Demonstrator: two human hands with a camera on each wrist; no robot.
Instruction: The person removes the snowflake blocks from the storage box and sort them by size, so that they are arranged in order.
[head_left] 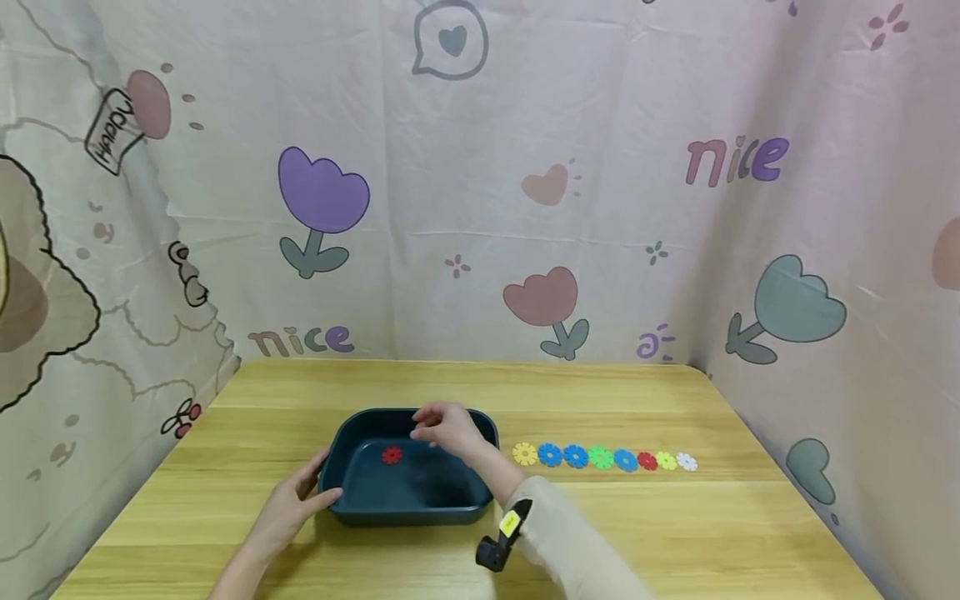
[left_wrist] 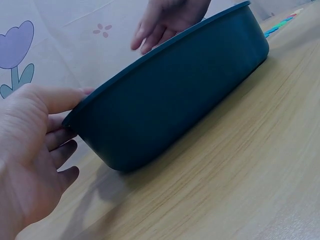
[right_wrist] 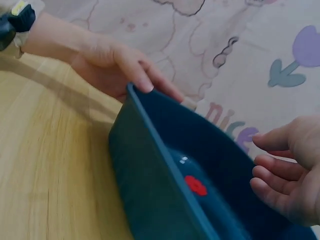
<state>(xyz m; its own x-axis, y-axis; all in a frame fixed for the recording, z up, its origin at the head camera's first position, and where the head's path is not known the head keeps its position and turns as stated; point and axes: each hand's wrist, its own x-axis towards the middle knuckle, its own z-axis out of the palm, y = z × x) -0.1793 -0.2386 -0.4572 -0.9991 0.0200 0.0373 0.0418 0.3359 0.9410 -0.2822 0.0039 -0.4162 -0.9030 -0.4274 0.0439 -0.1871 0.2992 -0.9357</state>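
A dark teal plastic basin (head_left: 408, 517) stands on the wooden table. My left hand (head_left: 283, 510) holds its left end, thumb over the rim and the other fingers against the outer wall, as the left wrist view (left_wrist: 35, 150) also shows. Over the basin's far right part hovers my right hand (head_left: 447, 431), its fingers loosely bent and nothing visible between them in the right wrist view. On the basin floor lies one red flower-shaped disc (head_left: 392, 455), left of my right hand.
Right of the basin, a row of several flower-shaped discs runs along the table, from a yellow disc (head_left: 525, 453) through blue, green and red ones to a white disc (head_left: 687, 462). A printed curtain (head_left: 465, 167) hangs behind the table (head_left: 600, 533) and along both sides.
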